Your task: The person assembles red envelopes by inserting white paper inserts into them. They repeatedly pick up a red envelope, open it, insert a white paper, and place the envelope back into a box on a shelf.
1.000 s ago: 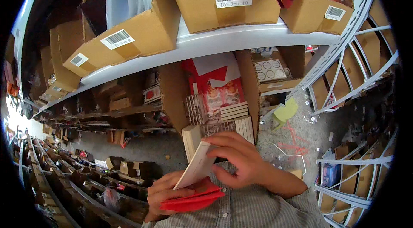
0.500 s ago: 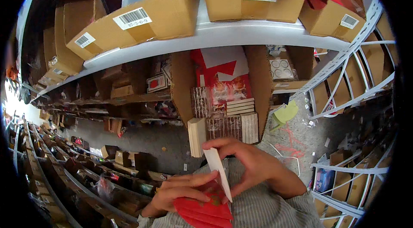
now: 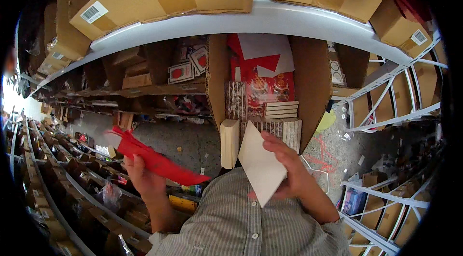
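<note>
My left hand (image 3: 147, 179) is raised at the left, its fingers closed around a soft red pouch (image 3: 161, 162). The pouch is long and slants down toward my chest; its upper end is whitish and blurred. In front of my shirt, my right hand (image 3: 292, 165) grips a flat off-white board (image 3: 259, 166) by its right edge. The board's broad face is turned toward me, with its top corner overlapping the open carton. My right thumb is partly hidden by the board.
An open carton (image 3: 312, 70) ahead holds red printed packets (image 3: 270, 87) and several cream blocks (image 3: 282, 110). A thicker cream block (image 3: 229, 142) stands at its front left. Above runs a grey shelf beam (image 3: 231, 25) bearing cartons. White metal racks (image 3: 386, 92) stand at the right.
My left hand has carried the red pouch up and left, away from the board. My right hand has turned the board so that its broad face shows. The view has shifted somewhat.
</note>
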{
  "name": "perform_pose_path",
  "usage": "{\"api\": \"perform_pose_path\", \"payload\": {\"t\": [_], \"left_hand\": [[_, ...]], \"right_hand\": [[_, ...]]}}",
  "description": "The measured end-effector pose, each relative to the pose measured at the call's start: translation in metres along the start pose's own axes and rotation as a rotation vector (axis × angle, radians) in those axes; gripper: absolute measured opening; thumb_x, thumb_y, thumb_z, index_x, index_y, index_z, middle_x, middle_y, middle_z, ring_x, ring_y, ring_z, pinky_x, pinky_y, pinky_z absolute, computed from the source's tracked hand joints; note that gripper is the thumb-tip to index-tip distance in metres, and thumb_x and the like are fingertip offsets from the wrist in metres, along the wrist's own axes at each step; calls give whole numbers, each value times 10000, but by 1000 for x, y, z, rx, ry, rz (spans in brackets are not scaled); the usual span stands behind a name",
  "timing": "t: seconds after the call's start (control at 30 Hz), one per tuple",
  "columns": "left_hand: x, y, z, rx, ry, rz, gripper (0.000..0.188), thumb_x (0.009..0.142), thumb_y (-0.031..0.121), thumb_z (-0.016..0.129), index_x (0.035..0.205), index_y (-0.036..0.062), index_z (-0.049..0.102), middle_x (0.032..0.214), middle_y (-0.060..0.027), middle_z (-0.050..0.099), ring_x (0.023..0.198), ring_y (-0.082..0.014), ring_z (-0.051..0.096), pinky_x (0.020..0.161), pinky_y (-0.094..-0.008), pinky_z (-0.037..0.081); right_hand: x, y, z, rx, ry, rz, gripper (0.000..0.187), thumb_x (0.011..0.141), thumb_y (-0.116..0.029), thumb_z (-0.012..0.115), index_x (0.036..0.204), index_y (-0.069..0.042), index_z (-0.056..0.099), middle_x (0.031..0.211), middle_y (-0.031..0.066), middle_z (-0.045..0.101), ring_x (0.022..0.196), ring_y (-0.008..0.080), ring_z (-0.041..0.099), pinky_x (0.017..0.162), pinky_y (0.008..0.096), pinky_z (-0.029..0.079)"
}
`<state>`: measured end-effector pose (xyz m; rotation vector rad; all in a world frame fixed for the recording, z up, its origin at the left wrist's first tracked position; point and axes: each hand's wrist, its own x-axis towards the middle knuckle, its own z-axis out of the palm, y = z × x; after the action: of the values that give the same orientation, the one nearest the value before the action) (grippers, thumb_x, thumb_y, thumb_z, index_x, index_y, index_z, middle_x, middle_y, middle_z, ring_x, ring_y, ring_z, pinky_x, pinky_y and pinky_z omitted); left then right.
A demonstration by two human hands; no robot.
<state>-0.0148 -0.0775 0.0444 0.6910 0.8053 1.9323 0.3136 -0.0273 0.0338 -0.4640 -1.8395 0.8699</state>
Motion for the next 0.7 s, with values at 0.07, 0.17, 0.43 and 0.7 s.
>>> {"api": "perform_pose_path", "payload": {"t": [0.07,0.17,0.43,0.7], "left_hand": [[0,-9,6,44,88,-6,361,942,108,563,1277,30,452,1084,-108,616,940,-203,620,817,-351,542],[8,-10,10,27,-47,-86,414,939,107,568,1321,20,433,1128,-112,608,954,-204,621,833,-364,542],[18,-15,6,33,26,-72,493,923,87,589,1371,16,396,1175,-114,602,990,-213,623,855,-376,540],[22,-20,-17,5,57,-61,365,933,95,579,1270,5,469,1152,-134,611,976,-252,639,860,-465,545]], "right_hand": [[0,8,5,-42,-23,17,1041,607,-228,907,1430,-89,286,1387,208,419,1294,461,405,1050,544,385],[5,14,7,-64,-64,43,1031,613,-259,900,1420,-49,293,1381,216,423,1293,446,414,1051,527,389],[26,7,5,-153,-311,304,1042,652,-357,863,1440,-16,273,1432,239,376,1314,387,407,1084,441,365],[54,9,6,-181,-382,403,1039,659,-388,848,1435,-6,272,1429,229,379,1321,391,387,1097,437,342]]}}
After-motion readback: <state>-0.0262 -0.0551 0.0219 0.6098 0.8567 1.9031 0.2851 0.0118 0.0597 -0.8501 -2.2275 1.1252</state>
